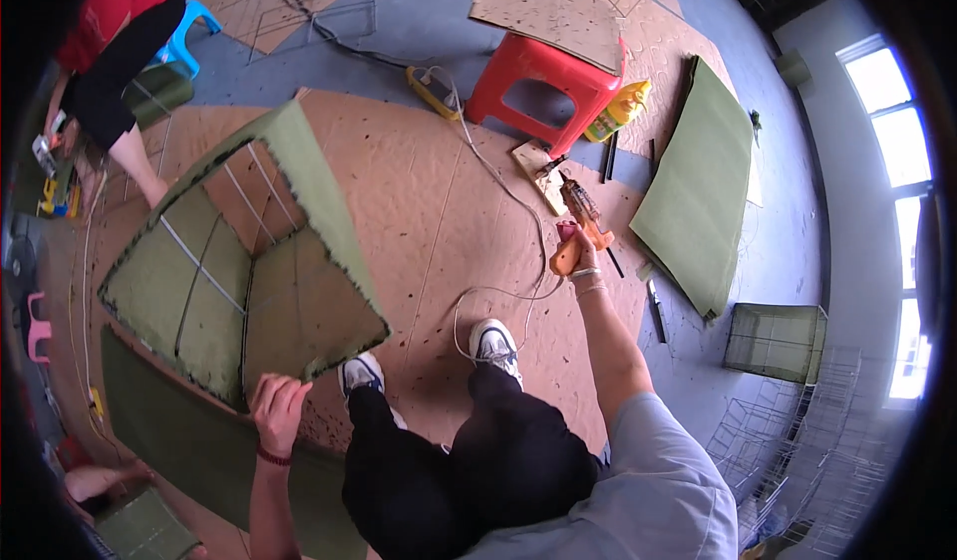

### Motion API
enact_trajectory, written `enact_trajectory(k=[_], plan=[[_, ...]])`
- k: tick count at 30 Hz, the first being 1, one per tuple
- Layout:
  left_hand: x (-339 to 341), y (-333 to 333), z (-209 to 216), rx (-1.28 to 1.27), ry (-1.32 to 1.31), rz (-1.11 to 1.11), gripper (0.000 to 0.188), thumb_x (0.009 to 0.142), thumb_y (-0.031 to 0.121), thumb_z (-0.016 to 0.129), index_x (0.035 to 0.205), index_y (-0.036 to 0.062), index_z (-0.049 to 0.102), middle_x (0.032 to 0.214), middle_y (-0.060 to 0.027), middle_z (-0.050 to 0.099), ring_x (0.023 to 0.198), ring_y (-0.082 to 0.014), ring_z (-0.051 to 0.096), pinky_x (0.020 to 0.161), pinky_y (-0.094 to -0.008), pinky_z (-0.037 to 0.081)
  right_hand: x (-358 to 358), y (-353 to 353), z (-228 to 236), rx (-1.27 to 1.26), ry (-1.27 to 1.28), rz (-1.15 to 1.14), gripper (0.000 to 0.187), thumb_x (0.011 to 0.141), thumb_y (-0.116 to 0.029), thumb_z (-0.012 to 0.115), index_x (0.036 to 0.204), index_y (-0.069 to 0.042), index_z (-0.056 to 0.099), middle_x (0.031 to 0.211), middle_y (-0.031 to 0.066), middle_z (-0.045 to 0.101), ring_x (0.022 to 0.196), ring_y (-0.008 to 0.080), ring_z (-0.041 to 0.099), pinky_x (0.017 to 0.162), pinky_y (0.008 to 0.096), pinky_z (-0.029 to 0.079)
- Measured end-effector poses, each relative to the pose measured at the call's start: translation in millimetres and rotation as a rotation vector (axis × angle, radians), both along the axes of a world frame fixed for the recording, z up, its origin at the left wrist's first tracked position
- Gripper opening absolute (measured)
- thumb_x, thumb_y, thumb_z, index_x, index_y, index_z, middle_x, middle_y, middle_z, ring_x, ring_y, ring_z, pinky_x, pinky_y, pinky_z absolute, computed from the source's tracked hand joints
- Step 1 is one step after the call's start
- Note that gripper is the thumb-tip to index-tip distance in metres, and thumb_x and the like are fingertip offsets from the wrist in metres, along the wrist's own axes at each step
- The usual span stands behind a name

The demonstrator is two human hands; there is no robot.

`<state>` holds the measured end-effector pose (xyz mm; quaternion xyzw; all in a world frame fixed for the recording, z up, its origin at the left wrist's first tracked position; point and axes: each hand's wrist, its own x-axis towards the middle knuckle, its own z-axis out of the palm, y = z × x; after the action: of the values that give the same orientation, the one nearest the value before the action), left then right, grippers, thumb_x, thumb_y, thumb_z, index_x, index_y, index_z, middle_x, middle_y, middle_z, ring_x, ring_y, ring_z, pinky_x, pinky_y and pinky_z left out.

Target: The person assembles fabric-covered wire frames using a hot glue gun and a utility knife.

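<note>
My left hand (277,413) is closed on the lower corner of a large open box (329,196) of green sheet over a wire frame. The box stands tilted, and dark blobs line its rim. In my right hand (586,258) is an orange hot glue gun (588,219), its darkened nozzle pointing away from me over a small wooden board (538,176). A pale cord (498,293) loops from the gun's grip across the floor.
A red stool (543,77) carries a stained board (548,12); a yellow bag (620,112) leans beside it. Green sheets (698,181) and a knife (657,311) lie at right, near wire frames (788,450). Another person (115,62) works at far left. A power strip (433,93) lies ahead.
</note>
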<state>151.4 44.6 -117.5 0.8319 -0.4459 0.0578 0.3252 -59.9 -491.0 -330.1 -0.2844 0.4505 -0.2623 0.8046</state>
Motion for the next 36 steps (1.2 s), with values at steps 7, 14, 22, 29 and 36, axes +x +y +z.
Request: enact_trajectory(k=[7,14,22,29,36], plan=[[-2,-3,7,0.042,0.008,0.111,0.021,0.066,-0.006,0.069,0.078,0.0010,0.053,0.077,-0.0106,0.054,0.070,-0.0281,0.053,0.062,-0.0369,0.045,39,-45,-47,-0.014,-0.130,-0.050,0.028,0.085,-0.030,0.060,0.100,-0.007,0.058,0.084,0.0063,0.065,0.067,0.0167,0.062,0.056,0.0271,0.051],[5,-25,-7,-0.090,0.017,0.080,0.022,0.063,-0.004,0.073,0.076,0.0011,0.056,0.077,-0.0095,0.055,0.071,-0.0278,0.055,0.062,-0.0367,0.046,-6,-135,-126,-1.261,0.820,0.204,0.044,0.075,-0.025,0.067,0.114,-0.011,0.053,0.080,0.0032,0.055,0.071,0.0191,0.052,0.060,0.0353,0.046],[-1,0,32,-0.012,-0.111,0.180,0.019,0.061,-0.003,0.074,0.073,0.0010,0.060,0.078,-0.0085,0.057,0.070,-0.0262,0.056,0.061,-0.0339,0.048,107,117,170,-1.608,0.283,0.295,0.015,0.080,-0.002,0.056,0.095,-0.002,0.059,0.091,0.0145,0.060,0.082,0.0270,0.059,0.071,0.0346,0.047],[10,-3,5,-0.146,-0.133,0.148,0.018,0.064,-0.002,0.071,0.077,0.0016,0.060,0.077,-0.0078,0.055,0.071,-0.0255,0.056,0.060,-0.0348,0.047,156,300,243,-2.242,-0.506,0.774,0.032,0.066,-0.008,0.061,0.098,-0.001,0.061,0.101,0.0125,0.058,0.090,0.0249,0.058,0.075,0.0324,0.048],[13,-13,12,-0.250,-0.110,0.185,0.015,0.066,-0.001,0.070,0.077,0.0023,0.060,0.076,-0.0075,0.054,0.072,-0.0246,0.056,0.063,-0.0342,0.048,185,317,219,-1.948,-0.456,0.974,0.022,0.071,-0.007,0.058,0.092,-0.003,0.064,0.088,0.0120,0.058,0.085,0.0289,0.056,0.075,0.0358,0.046]])
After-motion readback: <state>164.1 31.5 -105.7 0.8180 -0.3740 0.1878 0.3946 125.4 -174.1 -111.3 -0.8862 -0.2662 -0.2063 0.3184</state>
